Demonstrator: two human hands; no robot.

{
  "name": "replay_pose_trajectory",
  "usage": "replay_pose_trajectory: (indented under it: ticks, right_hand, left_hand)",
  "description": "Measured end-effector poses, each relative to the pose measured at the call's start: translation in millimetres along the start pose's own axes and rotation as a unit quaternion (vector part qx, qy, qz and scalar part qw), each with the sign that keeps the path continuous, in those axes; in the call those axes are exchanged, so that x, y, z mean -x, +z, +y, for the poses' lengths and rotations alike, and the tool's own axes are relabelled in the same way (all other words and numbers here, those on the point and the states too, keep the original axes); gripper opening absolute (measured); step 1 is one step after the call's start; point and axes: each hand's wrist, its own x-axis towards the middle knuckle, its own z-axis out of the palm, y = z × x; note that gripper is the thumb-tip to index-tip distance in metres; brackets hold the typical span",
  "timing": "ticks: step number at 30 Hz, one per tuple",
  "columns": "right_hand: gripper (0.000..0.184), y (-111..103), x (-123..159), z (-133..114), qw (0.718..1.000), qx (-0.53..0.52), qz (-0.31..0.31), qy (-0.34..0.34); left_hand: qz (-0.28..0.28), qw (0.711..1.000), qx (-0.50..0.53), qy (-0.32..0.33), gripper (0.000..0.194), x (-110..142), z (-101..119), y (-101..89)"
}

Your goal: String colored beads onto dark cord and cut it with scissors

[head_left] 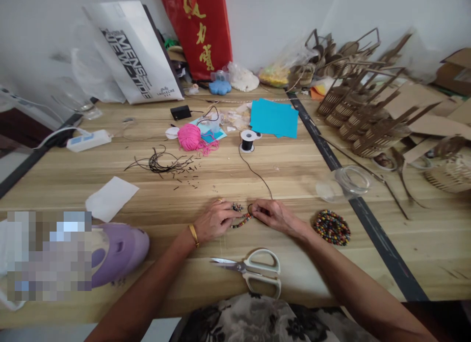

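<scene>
My left hand [215, 219] lies low over the table, its fingers closed at one end of a short string of multicoloured beads [241, 221]. Close on its right, my right hand [274, 215] pinches at the other end, where a small loop of black cord shows at the fingertips. From there the black cord [259, 175] runs back to a white spool [248, 142]. A few small beads [236, 206] sit just beyond my left fingers. Scissors [241, 267] with white handles lie spread in front of my hands. Coiled strings of beads [331, 227] rest beside my right forearm.
Cut black cords [162, 161] with short scraps, pink yarn [190, 137] and blue sheets [274, 118] lie farther back. On the left are white paper [112, 198] and a purple device [121, 253]. Woven baskets [364, 118] and a clear tape roll [353, 180] stand right.
</scene>
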Motion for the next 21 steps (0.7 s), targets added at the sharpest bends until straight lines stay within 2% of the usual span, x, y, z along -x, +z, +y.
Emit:
replay_pose_trajectory:
  ticks: [12,21]
  right_hand:
    - [0.015,0,0,-3,1.0,-0.009,0.004,-0.002]
    - [0.013,3,0,1,1.0,-0.016,0.003,-0.006]
  left_hand:
    - [0.02,0.999,0.04,-0.006,0.023,2,-5,-9.4]
    - [0.01,0.999,0.044,-0.014,0.026,3,-7,-11.5]
